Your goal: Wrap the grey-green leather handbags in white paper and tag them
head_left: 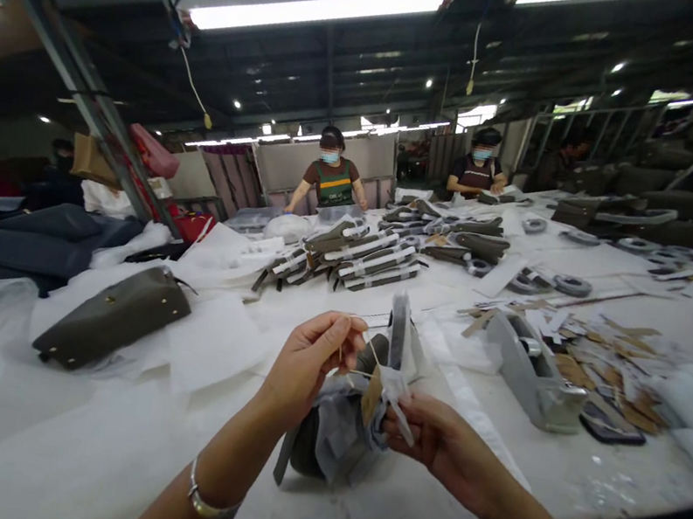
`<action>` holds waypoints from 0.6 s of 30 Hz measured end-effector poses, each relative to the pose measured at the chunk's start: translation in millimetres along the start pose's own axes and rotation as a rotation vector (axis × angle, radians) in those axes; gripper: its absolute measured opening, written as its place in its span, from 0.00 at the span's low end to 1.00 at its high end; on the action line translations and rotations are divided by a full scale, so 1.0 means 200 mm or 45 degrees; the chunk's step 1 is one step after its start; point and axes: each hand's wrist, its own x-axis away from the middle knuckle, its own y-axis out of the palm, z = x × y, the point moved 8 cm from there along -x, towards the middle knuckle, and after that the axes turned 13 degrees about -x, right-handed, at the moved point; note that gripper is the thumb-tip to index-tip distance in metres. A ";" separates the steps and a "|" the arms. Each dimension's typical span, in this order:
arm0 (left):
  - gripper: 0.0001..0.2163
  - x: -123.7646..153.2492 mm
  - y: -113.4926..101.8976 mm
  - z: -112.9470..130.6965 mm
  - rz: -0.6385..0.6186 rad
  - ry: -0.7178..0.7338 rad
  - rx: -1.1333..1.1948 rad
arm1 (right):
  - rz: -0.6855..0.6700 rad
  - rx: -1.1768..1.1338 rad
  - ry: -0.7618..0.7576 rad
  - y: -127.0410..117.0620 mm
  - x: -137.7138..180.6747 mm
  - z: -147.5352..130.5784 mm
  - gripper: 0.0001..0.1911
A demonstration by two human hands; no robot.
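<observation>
Two hands work one small cluster of parts here. Your left hand [311,358] is closed to a fingertip pinch on a thin string [372,352]. Your right hand [436,441] is closed thumb to finger on a white slip [398,414], just beside the brown tag [372,395] that hangs from that string. Both hands are just above the paper-wrapped bag [315,445], which rests on the table [108,450] between your forearms, near the front edge. The string looks fine and taut, so a sharp pull by either hand would probably snap it or tear it out of the tag. The pinch covers very little string, and any slackening of the left fingers would likely let the end slip free. Whether the string is fixed to the bag cannot be told; if it is, a hard tug could tip the bag or drag it toward the table edge. The loose wrapping paper [345,463] lies right under the tag and could snag in the string. The tape dispenser [533,371] and the second bag [115,314] are well apart and pose no obstruction.
</observation>
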 end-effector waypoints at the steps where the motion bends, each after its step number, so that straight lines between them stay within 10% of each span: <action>1: 0.11 0.00 0.01 0.01 -0.013 -0.004 -0.002 | 0.028 0.098 -0.011 -0.04 0.01 0.00 0.13; 6: 0.12 0.01 0.07 0.02 -0.101 -0.037 -0.026 | 0.349 0.805 -0.589 -0.14 0.11 -0.25 0.23; 10: 0.11 0.00 0.15 0.03 -0.192 -0.061 0.001 | 0.212 1.126 -1.009 0.13 0.21 -0.34 0.27; 14: 0.11 0.00 0.22 0.04 -0.230 -0.056 0.031 | 0.052 1.240 -1.070 0.39 0.19 -0.26 0.29; 18: 0.12 0.01 0.22 0.04 -0.200 -0.085 0.079 | 0.059 1.096 -0.951 0.38 0.12 -0.17 0.11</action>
